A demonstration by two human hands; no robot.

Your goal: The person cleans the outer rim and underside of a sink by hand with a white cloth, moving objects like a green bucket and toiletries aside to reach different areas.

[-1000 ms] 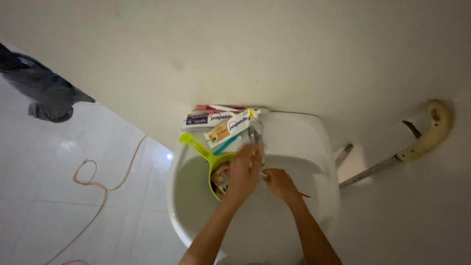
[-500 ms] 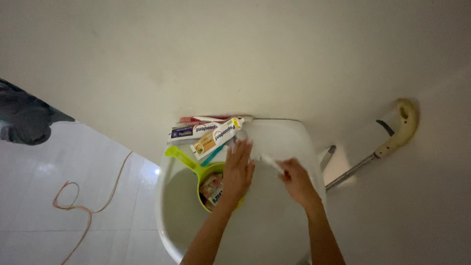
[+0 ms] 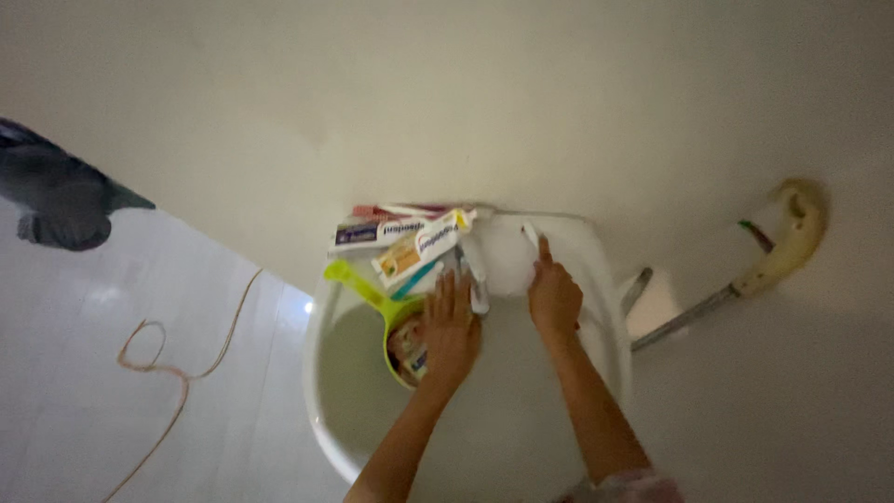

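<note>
head view: left hand (image 3: 450,331) flat (open) over green scoop (image 3: 372,300); right hand (image 3: 553,296) pointing.

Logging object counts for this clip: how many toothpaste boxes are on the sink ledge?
2 clearly. One box lies flat against the wall; a second box lies angled across it, above the left hand. More may be hidden underneath.

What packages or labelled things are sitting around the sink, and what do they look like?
Toothpaste box: long, white and dark blue, flat on the sink's back ledge by the wall.
Second box: white, yellow and orange, angled across the first.
Labelled item: inside the green scoop, under the left hand; shape unclear.
</note>
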